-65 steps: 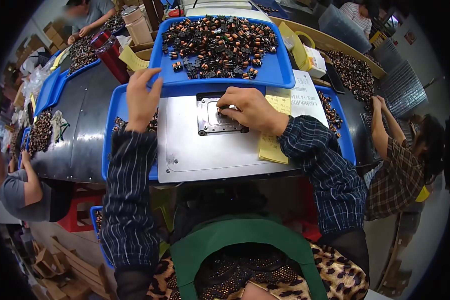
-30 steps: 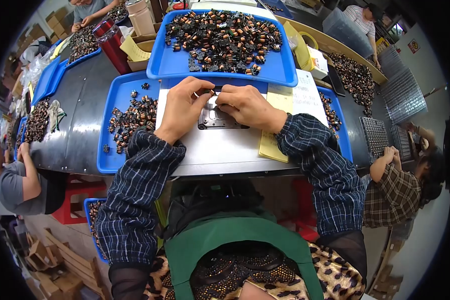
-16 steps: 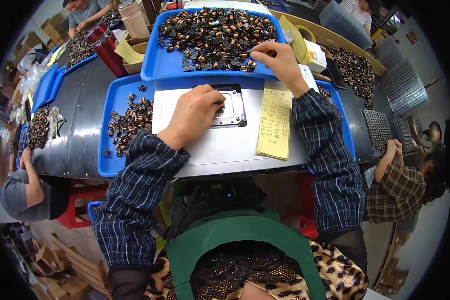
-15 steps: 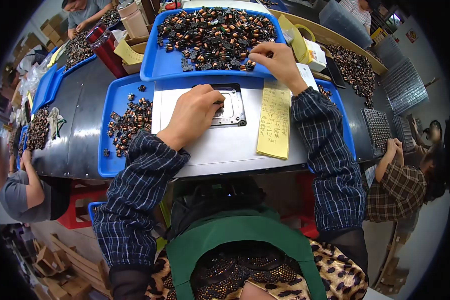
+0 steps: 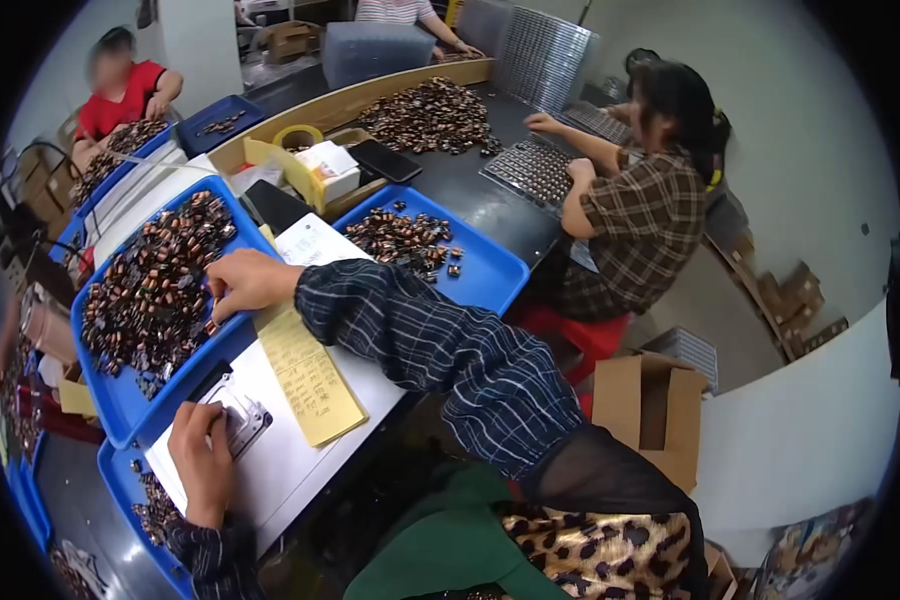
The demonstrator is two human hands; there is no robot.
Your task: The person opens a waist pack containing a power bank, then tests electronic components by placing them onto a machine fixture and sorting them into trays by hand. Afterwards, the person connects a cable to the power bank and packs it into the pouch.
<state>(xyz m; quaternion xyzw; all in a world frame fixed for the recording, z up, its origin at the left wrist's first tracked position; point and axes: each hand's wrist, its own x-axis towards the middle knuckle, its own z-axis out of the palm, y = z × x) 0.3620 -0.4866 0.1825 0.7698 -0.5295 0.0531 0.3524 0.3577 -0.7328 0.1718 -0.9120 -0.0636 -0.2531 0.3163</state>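
Note:
My left hand (image 5: 202, 455) rests at a metal fixture (image 5: 247, 412) set in a pale flat board (image 5: 285, 480). Its fingers are curled with the thumb close to them; whatever they hold is hidden. At the near edge of a large blue tray (image 5: 120, 425), my right hand (image 5: 250, 282) has thumb and index finger pinched together. Nothing clear shows between those fingertips. Small black parts with copper windings (image 5: 160, 285) are heaped in this tray. Below my right wrist, a yellow handwritten note pad (image 5: 315, 385) lies on the board.
A second blue tray (image 5: 495, 275) holds more wound parts, beside a phone (image 5: 385, 160) and a tape roll (image 5: 298, 135). A person in a plaid shirt (image 5: 650, 215) works at a gridded tray (image 5: 530, 172). An open cardboard box (image 5: 620, 405) stands behind my right arm.
My view has swung to the right, so the trays and board now appear farther left and tilted. My right hand remains by the large tray, my left at the fixture.

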